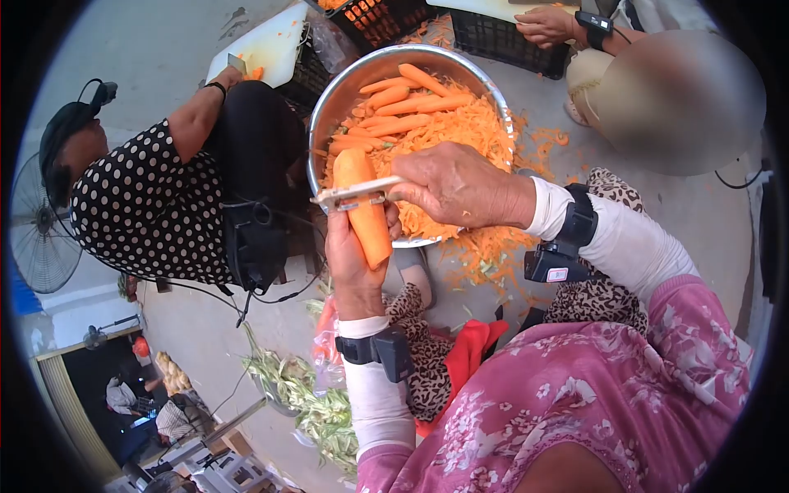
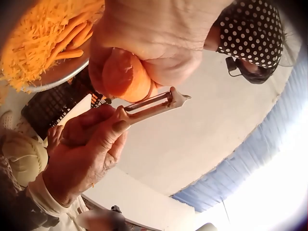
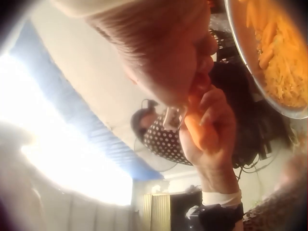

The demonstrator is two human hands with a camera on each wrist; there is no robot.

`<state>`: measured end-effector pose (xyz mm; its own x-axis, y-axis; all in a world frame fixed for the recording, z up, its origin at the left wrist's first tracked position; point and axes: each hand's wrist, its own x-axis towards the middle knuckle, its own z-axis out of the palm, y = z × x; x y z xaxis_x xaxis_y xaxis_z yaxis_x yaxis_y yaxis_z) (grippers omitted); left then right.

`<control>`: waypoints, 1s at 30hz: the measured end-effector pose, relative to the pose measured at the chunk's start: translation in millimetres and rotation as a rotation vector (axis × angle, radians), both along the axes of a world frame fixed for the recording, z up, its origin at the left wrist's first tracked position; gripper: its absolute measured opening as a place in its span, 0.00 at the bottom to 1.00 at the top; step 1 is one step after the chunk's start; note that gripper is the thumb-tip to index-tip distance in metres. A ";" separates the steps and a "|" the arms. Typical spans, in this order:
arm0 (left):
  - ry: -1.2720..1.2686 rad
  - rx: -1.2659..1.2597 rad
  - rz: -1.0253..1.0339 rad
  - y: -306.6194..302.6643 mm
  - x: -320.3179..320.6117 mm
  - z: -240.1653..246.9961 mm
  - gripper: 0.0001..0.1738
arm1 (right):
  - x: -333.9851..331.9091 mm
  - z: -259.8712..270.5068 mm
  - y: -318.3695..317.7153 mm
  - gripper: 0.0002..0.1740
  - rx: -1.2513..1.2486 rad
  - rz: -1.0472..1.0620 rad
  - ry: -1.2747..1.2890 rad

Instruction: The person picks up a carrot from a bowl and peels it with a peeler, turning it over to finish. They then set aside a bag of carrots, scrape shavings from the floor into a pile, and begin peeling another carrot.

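Note:
My left hand (image 1: 349, 275) grips a thick peeled carrot (image 1: 370, 234), which stands up at a tilt out of the palm. A peeler (image 2: 154, 107) with a pale frame and a slot blade is held by its handle in my right hand (image 1: 460, 185). Its blade lies across the carrot's upper half in the head view. Both hands are over the near rim of a large metal basin (image 1: 337, 103). Inside the basin, whole carrots (image 1: 399, 125) lie on a heap of orange peelings (image 1: 468, 135). The left wrist view shows the carrot's blunt end below the palm.
On the left a person in a polka-dot top (image 1: 152, 205) works at a white cutting board (image 1: 263, 45). Another person's hand (image 1: 546, 26) is at the upper right, by black crates (image 1: 493, 41). Peelings lie on the floor. Green husks (image 1: 329, 419) and a plastic bag (image 1: 326, 345) are near my left forearm.

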<state>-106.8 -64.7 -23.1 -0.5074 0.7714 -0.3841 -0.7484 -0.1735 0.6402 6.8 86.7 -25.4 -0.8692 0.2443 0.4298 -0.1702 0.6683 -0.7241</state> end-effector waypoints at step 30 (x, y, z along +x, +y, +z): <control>-0.159 0.147 -0.140 -4.9 -3.7 2.9 0.32 | -4.6 3.0 14.0 0.16 -0.008 -0.002 -0.017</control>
